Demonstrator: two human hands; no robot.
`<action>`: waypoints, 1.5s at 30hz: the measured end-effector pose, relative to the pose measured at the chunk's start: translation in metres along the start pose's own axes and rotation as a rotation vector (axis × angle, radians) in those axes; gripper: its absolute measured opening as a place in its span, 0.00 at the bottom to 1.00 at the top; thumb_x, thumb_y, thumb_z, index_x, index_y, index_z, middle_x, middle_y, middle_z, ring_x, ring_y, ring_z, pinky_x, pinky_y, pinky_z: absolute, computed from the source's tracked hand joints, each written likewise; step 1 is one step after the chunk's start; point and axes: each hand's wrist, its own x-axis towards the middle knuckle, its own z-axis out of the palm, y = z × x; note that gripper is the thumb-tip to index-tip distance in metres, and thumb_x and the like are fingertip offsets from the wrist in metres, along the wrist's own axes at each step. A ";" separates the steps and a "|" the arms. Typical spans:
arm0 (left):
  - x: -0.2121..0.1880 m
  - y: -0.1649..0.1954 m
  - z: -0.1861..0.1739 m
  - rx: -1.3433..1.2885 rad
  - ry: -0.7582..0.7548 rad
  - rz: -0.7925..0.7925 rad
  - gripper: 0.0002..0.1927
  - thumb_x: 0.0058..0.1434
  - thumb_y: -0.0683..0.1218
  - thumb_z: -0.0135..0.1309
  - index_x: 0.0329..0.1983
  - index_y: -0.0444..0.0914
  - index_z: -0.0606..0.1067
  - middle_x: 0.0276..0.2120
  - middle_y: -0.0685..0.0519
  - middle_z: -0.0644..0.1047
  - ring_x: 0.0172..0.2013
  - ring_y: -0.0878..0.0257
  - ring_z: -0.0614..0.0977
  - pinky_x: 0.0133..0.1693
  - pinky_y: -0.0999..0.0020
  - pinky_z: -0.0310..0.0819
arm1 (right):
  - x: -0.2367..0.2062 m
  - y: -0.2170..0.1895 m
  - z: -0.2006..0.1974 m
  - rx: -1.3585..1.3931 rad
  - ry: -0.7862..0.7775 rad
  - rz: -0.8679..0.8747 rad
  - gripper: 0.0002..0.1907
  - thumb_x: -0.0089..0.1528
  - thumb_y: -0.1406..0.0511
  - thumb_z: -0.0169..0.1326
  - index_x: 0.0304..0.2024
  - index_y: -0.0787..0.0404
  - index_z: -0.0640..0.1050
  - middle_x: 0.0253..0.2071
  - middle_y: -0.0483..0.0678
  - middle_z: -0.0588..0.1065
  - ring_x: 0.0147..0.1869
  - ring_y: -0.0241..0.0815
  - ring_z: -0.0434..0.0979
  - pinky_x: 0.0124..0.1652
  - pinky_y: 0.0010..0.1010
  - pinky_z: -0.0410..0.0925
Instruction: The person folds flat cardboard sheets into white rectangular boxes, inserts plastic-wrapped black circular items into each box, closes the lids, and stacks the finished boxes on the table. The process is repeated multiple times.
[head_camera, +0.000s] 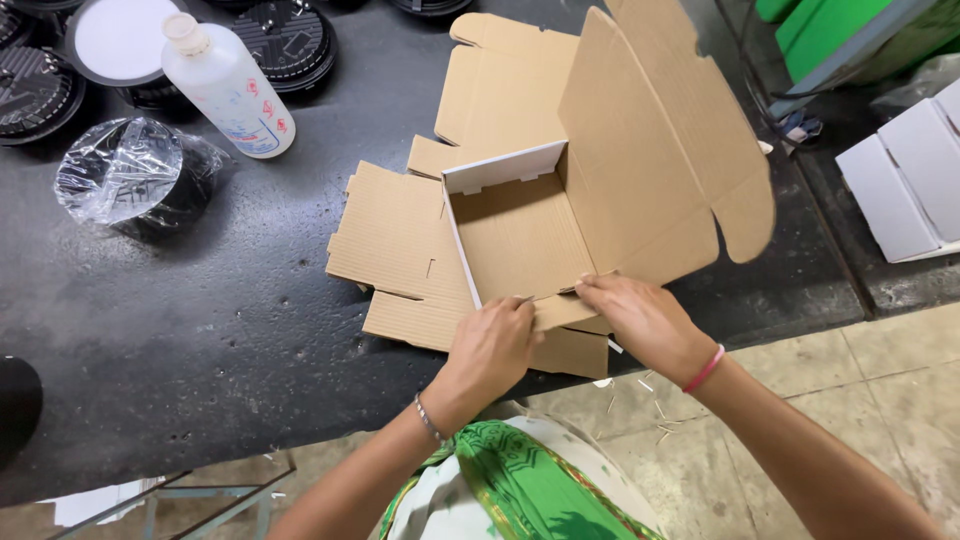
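Half-folded cardboard box (560, 220) on a dark worktable (200, 330), both hands on its near edge.

Around it: a white plastic bottle (228, 88) lying tilted at the back left, a black round fixture wrapped in clear plastic (128, 172) just in front of it, more black round fixtures (290, 40) along the far edge, white boxes (915, 175) off to the right. Nothing's blocking the box. It sits right at the table's front edge, lid flap up; left hand (492, 350) pinches the near flap (560, 312), right hand (640, 318) presses down on it, fingers flat.
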 end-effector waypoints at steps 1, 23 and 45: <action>0.003 -0.004 0.003 0.018 -0.021 -0.031 0.10 0.61 0.46 0.58 0.37 0.34 0.78 0.35 0.42 0.80 0.41 0.44 0.82 0.42 0.51 0.76 | 0.004 0.000 0.001 -0.007 -0.067 0.048 0.20 0.57 0.71 0.49 0.53 0.61 0.77 0.54 0.49 0.77 0.56 0.52 0.77 0.51 0.40 0.72; 0.034 -0.035 -0.008 -0.038 -0.279 0.079 0.10 0.57 0.45 0.55 0.38 0.35 0.79 0.29 0.39 0.80 0.35 0.40 0.82 0.39 0.47 0.76 | 0.036 0.010 -0.007 0.025 -0.464 0.243 0.16 0.59 0.71 0.51 0.47 0.54 0.81 0.49 0.47 0.79 0.56 0.53 0.78 0.51 0.42 0.71; 0.147 -0.094 -0.008 0.113 -0.856 -0.280 0.43 0.46 0.53 0.71 0.66 0.39 0.70 0.57 0.42 0.77 0.58 0.48 0.79 0.57 0.60 0.72 | 0.158 0.029 0.005 -0.097 -0.541 0.457 0.17 0.59 0.69 0.53 0.50 0.51 0.81 0.49 0.52 0.79 0.52 0.54 0.81 0.45 0.47 0.76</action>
